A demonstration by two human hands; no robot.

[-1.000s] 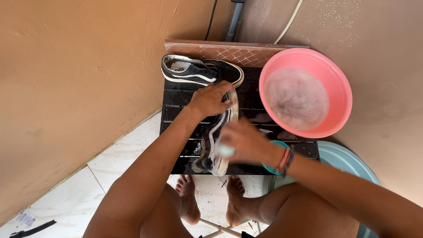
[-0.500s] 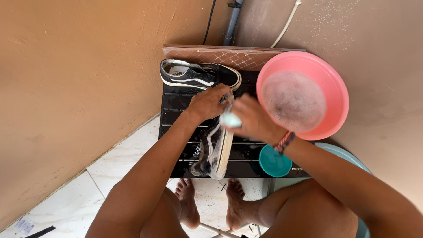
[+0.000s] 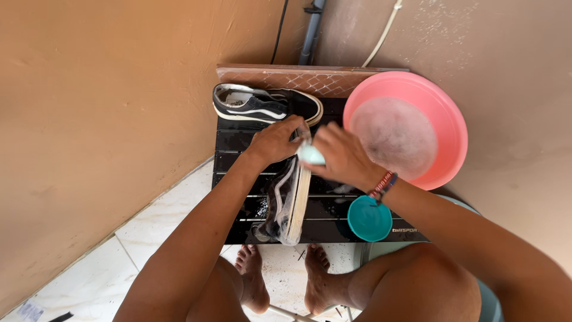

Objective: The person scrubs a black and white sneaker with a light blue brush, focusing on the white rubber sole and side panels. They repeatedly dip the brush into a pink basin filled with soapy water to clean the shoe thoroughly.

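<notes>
My left hand (image 3: 275,142) sits at the centre of the frame, fingers curled and pressed down on the upper end of a black shoe with a white sole (image 3: 287,200). That shoe stands on its side on the black slatted surface (image 3: 238,143), its sole edge facing right, running from my hand down toward the lower centre of the frame.

My right hand (image 3: 342,156) is just right of the left one, fingers closed around a pale green brush (image 3: 311,155) whose end shows between the two hands, touching the shoe's upper end.

A second black shoe with white stripes (image 3: 266,104) lies flat at the upper edge of the surface, just above my left hand, in front of a brown patterned tile (image 3: 298,76) leaning on the wall. A pink basin (image 3: 444,119) with cloudy water fills the upper right. A small teal bowl (image 3: 369,219) rests on the surface below my right wrist, which wears a beaded bracelet (image 3: 383,185). My bare feet (image 3: 286,280) stand on the white tiled floor (image 3: 155,232) at the bottom.
</notes>
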